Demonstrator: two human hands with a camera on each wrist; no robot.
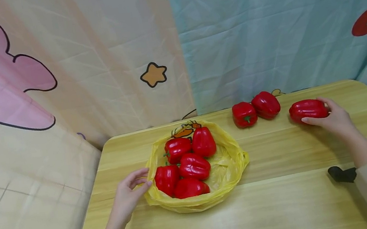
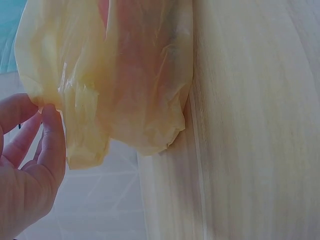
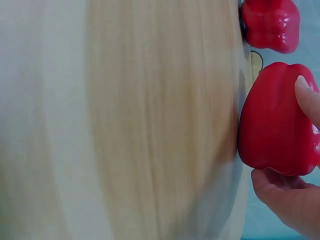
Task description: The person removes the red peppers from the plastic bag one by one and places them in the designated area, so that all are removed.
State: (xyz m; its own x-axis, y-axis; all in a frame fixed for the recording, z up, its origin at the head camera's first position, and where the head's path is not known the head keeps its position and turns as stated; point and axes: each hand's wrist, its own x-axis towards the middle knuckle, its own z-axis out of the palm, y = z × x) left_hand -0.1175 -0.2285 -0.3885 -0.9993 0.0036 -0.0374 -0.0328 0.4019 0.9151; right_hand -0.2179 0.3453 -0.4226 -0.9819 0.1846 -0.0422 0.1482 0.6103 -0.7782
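Observation:
Several red bell peppers [image 1: 194, 166] lie in an open yellow plastic bag [image 1: 236, 175] on the table. At the bag's left rim, my left hand [image 1: 128, 194] pinches the plastic between thumb and fingertips; the left wrist view shows the bag's thin side [image 2: 145, 100] hanging beside the fingers. Toward the table's far right, my right hand [image 1: 339, 118] grips another red bell pepper [image 1: 307, 109] lying on its side, thumb across the near side and fingers round its end. The right wrist view shows this pepper [image 3: 275, 120] large, with a shadow beside it on the wood.
Two more red bell peppers, one [image 1: 244, 115] with its green stem facing forward and one [image 1: 266, 105] tilted behind it, sit together near the table's back edge. A printed curtain [image 1: 246, 35] hangs right behind the wooden table [image 1: 288, 209].

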